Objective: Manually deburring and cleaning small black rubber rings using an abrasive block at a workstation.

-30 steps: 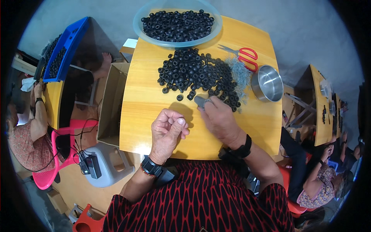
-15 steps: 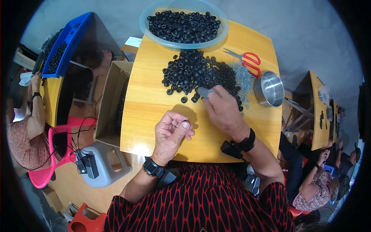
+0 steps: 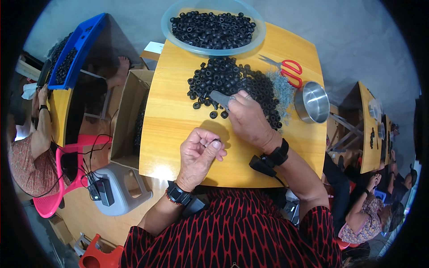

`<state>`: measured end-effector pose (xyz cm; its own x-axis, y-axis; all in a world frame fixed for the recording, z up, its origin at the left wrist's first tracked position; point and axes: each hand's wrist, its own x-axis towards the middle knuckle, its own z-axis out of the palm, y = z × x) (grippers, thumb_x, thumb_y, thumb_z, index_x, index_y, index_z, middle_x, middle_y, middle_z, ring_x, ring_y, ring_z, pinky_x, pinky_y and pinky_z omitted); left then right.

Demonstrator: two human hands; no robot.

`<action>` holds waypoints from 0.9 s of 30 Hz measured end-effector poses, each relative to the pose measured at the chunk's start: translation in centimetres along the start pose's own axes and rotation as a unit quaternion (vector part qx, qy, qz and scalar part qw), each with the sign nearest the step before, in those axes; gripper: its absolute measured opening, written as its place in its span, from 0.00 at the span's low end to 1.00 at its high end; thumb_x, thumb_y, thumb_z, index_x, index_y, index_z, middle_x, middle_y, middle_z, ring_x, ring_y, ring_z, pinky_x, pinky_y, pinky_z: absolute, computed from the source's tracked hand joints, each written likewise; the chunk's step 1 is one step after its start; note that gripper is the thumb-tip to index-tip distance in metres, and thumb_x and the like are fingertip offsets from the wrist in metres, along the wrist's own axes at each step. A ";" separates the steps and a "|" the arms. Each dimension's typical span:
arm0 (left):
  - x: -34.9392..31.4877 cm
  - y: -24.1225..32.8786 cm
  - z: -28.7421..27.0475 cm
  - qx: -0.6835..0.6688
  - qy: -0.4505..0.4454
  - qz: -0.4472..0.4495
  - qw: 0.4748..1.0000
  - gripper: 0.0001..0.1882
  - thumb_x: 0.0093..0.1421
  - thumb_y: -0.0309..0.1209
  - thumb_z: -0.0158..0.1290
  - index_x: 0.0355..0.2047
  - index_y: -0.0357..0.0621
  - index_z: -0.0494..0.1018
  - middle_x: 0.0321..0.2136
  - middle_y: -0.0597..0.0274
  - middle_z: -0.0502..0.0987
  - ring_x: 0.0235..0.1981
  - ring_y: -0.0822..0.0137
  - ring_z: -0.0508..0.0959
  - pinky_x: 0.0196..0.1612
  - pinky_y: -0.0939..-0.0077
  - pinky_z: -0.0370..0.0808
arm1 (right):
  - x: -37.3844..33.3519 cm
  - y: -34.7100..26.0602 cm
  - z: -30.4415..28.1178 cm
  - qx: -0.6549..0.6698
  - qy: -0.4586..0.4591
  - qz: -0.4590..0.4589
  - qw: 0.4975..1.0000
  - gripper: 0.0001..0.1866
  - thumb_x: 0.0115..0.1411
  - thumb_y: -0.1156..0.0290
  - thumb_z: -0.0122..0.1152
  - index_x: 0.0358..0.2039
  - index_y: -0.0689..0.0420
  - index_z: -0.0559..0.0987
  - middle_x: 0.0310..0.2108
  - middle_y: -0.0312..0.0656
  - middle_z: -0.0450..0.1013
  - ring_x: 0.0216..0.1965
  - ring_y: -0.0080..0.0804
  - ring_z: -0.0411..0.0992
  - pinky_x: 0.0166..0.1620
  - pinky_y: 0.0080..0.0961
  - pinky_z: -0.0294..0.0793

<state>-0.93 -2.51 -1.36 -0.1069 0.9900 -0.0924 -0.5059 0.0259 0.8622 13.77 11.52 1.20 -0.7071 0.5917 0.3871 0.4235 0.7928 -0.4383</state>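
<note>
My left hand (image 3: 199,154) is closed in a pinch above the near part of the table, thumb against the fingers. A small black piece (image 3: 217,140) barely shows at the thumb tip; most of it is hidden. My right hand (image 3: 251,118) grips a grey, flat, tapered tool (image 3: 220,98), whose exact kind I cannot make out. Its tip points left over the near edge of a pile of small round black parts (image 3: 219,73), several of them ring-like with a hole. A few loose black parts (image 3: 213,115) lie just in front of the pile.
A translucent tub (image 3: 167,33) of black parts stands at the far edge. Right of the pile are grey fluffy scraps (image 3: 282,91), red-handled scissors (image 3: 291,71) and a steel bowl (image 3: 311,102). An open cardboard box (image 3: 123,125) stands left of the table. Other people sit at both sides.
My right hand has drawn slightly left and turned, swinging the grey tool's tip left and up along the pile's near edge. My left hand stays nearly still.
</note>
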 end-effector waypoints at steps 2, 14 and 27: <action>0.1 0.0 0.0 -0.002 -0.001 0.000 1.000 0.07 0.67 0.27 0.55 0.41 0.39 0.70 0.30 0.59 0.79 0.30 0.73 0.81 0.32 0.80 0.78 | -0.4 -0.1 -0.2 -0.012 -0.008 0.005 1.000 0.04 0.49 0.83 0.53 0.26 0.63 0.70 0.28 0.50 0.69 0.33 0.53 0.68 0.38 0.43 0.71; 0.1 0.1 0.0 0.017 -0.006 0.001 1.000 0.06 0.67 0.27 0.54 0.41 0.38 0.70 0.31 0.58 0.79 0.30 0.72 0.81 0.32 0.80 0.78 | -0.9 0.7 -0.4 0.013 0.014 -0.001 1.000 0.08 0.51 0.83 0.57 0.34 0.62 0.73 0.26 0.49 0.67 0.31 0.52 0.68 0.36 0.43 0.70; 0.0 0.0 -0.1 0.014 -0.010 0.001 1.000 0.07 0.66 0.27 0.55 0.41 0.38 0.71 0.31 0.59 0.80 0.30 0.72 0.81 0.33 0.79 0.78 | -1.9 -0.2 -2.1 0.044 0.022 0.036 0.998 0.08 0.48 0.84 0.59 0.26 0.61 0.69 0.26 0.49 0.67 0.32 0.51 0.68 0.34 0.43 0.70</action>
<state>-0.97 -2.52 -1.44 -0.0898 0.9927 -0.0809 -0.4812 0.0279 0.8762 16.24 10.57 2.24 -0.6503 0.6538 0.3867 0.4191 0.7334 -0.5352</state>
